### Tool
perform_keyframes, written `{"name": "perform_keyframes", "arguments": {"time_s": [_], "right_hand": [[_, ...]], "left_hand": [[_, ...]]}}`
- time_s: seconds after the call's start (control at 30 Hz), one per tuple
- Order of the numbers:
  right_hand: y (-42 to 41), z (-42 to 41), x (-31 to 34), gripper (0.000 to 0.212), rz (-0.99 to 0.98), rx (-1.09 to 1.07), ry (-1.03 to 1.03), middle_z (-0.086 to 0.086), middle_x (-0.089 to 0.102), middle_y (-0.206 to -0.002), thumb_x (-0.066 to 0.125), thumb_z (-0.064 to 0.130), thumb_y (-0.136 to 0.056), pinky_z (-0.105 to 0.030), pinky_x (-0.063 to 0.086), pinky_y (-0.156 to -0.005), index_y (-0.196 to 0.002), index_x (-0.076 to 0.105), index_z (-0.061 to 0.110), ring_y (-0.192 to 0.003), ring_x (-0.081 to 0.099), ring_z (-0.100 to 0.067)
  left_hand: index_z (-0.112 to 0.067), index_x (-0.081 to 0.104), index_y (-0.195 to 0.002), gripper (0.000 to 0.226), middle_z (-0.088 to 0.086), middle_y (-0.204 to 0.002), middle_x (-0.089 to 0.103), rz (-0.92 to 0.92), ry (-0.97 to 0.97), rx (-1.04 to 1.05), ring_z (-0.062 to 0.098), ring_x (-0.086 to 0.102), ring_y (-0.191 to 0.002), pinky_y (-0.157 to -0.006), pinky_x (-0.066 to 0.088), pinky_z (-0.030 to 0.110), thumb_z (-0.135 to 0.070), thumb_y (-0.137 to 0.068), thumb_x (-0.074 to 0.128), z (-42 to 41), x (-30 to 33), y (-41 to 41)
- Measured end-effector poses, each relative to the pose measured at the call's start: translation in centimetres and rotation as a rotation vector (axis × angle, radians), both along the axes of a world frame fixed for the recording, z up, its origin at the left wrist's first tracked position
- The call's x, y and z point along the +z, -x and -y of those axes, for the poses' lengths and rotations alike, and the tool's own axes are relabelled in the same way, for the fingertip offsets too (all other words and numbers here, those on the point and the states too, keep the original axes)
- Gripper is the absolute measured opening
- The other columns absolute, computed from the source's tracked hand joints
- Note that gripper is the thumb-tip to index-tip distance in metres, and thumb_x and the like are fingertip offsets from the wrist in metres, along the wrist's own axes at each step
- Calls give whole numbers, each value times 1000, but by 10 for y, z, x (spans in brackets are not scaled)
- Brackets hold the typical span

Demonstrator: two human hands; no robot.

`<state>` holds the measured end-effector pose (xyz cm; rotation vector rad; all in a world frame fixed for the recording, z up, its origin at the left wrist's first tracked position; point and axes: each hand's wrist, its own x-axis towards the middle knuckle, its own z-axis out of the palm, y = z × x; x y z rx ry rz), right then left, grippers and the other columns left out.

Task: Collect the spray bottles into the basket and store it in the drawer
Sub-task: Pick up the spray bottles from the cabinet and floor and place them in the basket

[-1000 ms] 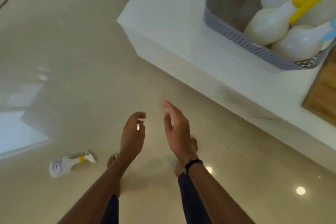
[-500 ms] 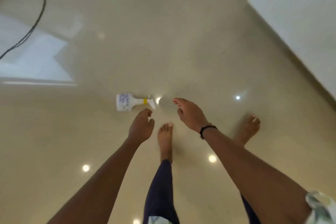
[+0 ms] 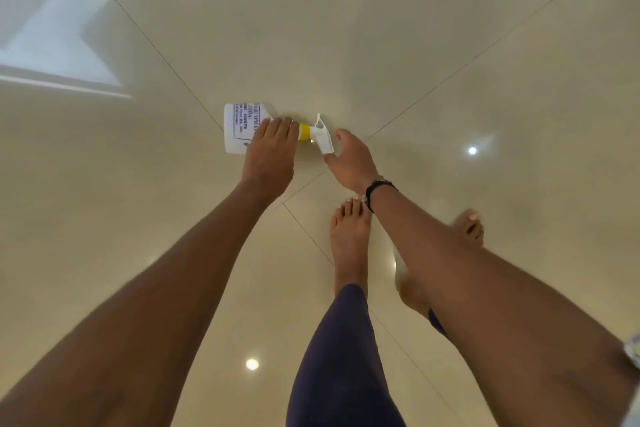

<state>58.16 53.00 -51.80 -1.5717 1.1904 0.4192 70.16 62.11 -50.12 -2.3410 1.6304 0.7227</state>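
A white spray bottle [image 3: 239, 128] with a printed label, a yellow collar and a white trigger head lies on its side on the glossy beige floor. My left hand [image 3: 272, 149] reaches down over its shoulder and neck, fingers curled across it. The bottle still rests on the floor. My right hand [image 3: 351, 158] hovers just right of the trigger head, fingers apart, its thumb close to the nozzle and nothing held in it. The basket and the drawer are out of view.
My bare feet [image 3: 349, 239] stand on the tiled floor [image 3: 450, 45] just behind the bottle. A bright window reflection [image 3: 59, 45] lies on the floor at the upper left. Ceiling lights show as small bright spots on the tiles.
The view has swung from the counter with the basket down to the floor. Both hands dropped to the fallen bottle; my left hand now lies over it and my right hand is beside its trigger.
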Motion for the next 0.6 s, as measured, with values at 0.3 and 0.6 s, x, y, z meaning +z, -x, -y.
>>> {"name": "perform_keyframes", "arguments": {"time_s": [0.3,0.6], "right_hand": [[3,-5,-23,40,158,-201,67,-8,54,-127,52,3,-89,-24,41,-87,-129,49,9,-114,53,-22],[39,50,112,41,318,-655,175,-4,62,-114,62,19,-90,-5,46,-70,-128,49,16,-97,58,-14]], "left_hand": [[-1,57,-110,26,18,-105,64,82,-133,-99,35,58,-99,-95,38,40,0,-84,58,35,-32,-15],[-13,55,-124,39,8,-123,62,-405,77,237,26,59,-109,-89,43,28,0,-87,57,95,82,43]]}}
